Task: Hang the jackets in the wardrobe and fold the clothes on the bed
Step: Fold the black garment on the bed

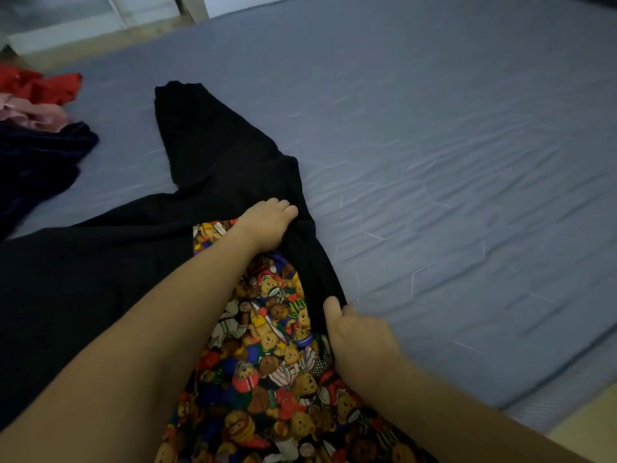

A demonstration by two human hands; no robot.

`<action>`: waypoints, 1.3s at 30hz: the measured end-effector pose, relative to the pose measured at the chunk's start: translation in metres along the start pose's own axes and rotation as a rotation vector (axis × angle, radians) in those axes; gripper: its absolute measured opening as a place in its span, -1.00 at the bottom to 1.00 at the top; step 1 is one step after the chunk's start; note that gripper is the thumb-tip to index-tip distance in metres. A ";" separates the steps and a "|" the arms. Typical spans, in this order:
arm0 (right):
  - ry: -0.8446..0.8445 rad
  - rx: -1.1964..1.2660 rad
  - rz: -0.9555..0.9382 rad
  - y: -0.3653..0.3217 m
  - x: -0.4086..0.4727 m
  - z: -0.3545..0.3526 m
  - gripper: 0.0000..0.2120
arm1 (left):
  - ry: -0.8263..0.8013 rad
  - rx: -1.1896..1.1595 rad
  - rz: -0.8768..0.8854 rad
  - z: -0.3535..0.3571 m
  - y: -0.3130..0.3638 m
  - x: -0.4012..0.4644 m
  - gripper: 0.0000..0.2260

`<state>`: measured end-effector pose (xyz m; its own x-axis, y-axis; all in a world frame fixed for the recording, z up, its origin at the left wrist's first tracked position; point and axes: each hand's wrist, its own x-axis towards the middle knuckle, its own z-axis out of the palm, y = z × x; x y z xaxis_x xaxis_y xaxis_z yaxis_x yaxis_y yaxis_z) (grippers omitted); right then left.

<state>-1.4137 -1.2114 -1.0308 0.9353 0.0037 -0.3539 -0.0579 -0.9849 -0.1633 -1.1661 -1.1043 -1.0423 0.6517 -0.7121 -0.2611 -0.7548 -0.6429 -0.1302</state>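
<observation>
Both hands, left hand [267,225], right hand [357,332], grip black garment [213,168] edge on bed [467,128].

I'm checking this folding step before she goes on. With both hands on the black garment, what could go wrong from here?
1. The left hand and right hand both grip the black garment along one edge only, so the sleeve stretched up the bed may drag and fold crooked.
2. The teddy-bear fabric lies partly under that edge and could get caught into the fold.
3. The pile at the far left sits close and may get swept along.
</observation>
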 end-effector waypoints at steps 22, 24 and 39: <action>-0.439 -0.234 -0.029 0.001 -0.040 -0.011 -0.06 | -0.712 0.129 -0.546 -0.035 -0.001 -0.135 -0.58; -0.456 -0.342 -0.067 -0.001 -0.046 -0.014 -0.07 | -0.339 -0.345 -0.596 -0.035 0.008 -0.115 -0.46; 0.045 -0.186 -0.259 0.011 0.036 -0.032 -0.61 | 0.077 -0.570 -0.811 -0.011 0.053 -0.009 -0.38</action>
<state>-1.3694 -1.2280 -1.0161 0.9251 0.2551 -0.2811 0.2452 -0.9669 -0.0703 -1.2107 -1.1353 -1.0360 0.9730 -0.0007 -0.2310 0.0570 -0.9683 0.2430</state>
